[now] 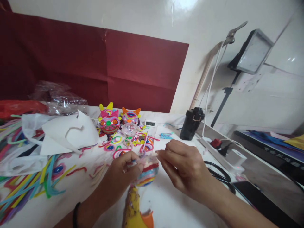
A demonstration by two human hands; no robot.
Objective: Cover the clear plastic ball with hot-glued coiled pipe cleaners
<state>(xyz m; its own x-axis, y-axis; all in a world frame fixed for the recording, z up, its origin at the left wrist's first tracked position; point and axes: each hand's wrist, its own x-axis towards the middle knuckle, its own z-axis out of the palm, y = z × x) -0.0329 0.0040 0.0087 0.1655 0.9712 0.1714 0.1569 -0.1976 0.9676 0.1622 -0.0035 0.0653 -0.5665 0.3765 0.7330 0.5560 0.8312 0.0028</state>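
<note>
My left hand [127,172] is closed on a round, clear ball [149,172] wrapped in red, white, blue and yellow fuzzy stripes. At the ball's upper right, my right hand [182,166] pinches a short pale strip [155,154], whose kind is too blurred to tell. Just below the ball lies a yellow glue gun [133,205] with an orange trigger [148,218]; its nozzle is near the ball. Beyond my hands are colourful pipe-cleaner pieces [116,139] and decorated round masks with horns, such as a pink-horned one [109,123] and an orange-horned one [130,117].
Loose pipe cleaners [30,186] and cut white paper [68,133] spread over the left side. A black bottle [192,123], a power strip [223,155], coiled black cable [220,174] and a phone [263,202] are on the right. A small digital clock [150,123] stands behind.
</note>
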